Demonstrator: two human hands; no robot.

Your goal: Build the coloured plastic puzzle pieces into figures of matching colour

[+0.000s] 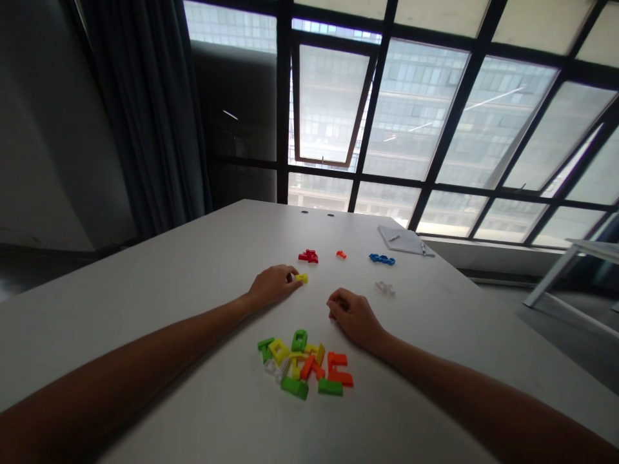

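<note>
My left hand (275,285) reaches to the middle of the white table, its thumb and fingers pinched on a small yellow plastic block (302,278) that is at or just above the surface. To the right of it, my right hand (355,317) rests low with curled fingers; whether anything is inside them is hidden. Nearer to me, between my forearms, lies a loose pile of shaped blocks: several green ones (299,340), yellow ones (279,351), orange-red ones (340,369) and a whitish clear one (275,368). Some of them overlap.
Beyond my hands lie a group of red blocks (308,256), an orange block (341,254), a row of blue blocks (382,259) and clear blocks (385,288). Papers with pens (406,240) are at the table's far right. A dark curtain (145,116) and windows stand behind.
</note>
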